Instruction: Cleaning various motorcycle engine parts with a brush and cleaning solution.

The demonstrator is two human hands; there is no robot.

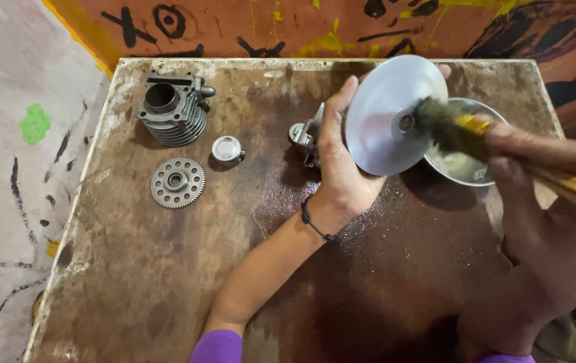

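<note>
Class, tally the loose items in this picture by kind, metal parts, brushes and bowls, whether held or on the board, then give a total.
Metal parts: 5 (cylinder, piston, gear, disc, small part behind the left hand)
Brushes: 1 (brush in right hand)
Bowls: 1 (bowl)
Total: 7

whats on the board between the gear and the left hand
A small silver piston lies between the gear and the left hand in the head view; otherwise the board there is bare.

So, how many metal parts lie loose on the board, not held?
4: finned cylinder at far left, piston beside it, toothed gear below, a small part partly hidden behind the left hand.
</note>
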